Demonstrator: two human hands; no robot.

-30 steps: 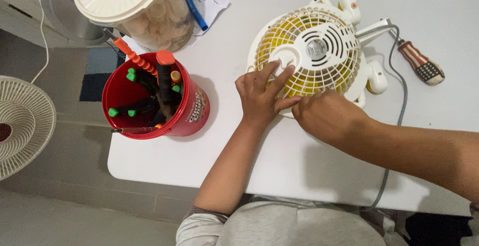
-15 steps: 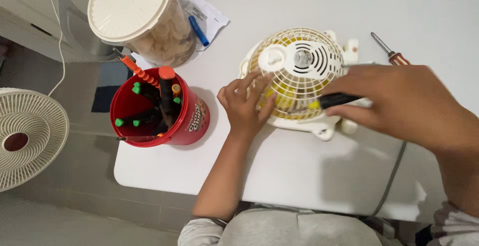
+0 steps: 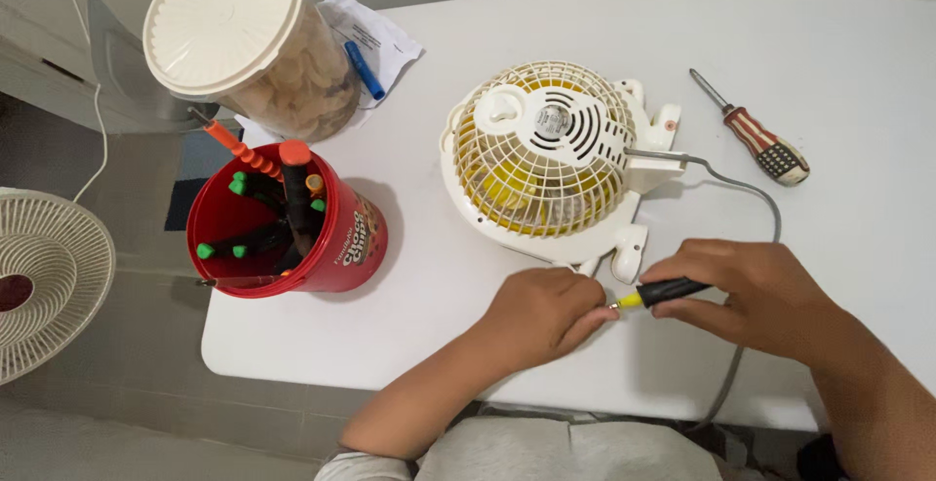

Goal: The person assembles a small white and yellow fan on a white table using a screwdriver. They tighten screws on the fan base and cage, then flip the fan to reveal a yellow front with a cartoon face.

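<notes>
A small cream fan with yellow blades lies grille-up on the white table. My right hand grips a black-and-yellow screwdriver just in front of the fan's base. My left hand is closed, its fingertips pinching at the screwdriver's tip; whatever small thing sits there is hidden. Both hands rest on the table near its front edge, apart from the fan.
A second screwdriver with a striped handle lies at the right. The fan's grey cord loops off the front edge. A red tub of tools, a lidded jar and papers stand left. Another fan grille sits on the floor.
Both hands have left the fan's grille and come down to the table in front of it. The right hand brought the black-and-yellow screwdriver along, and the left now meets its tip.
</notes>
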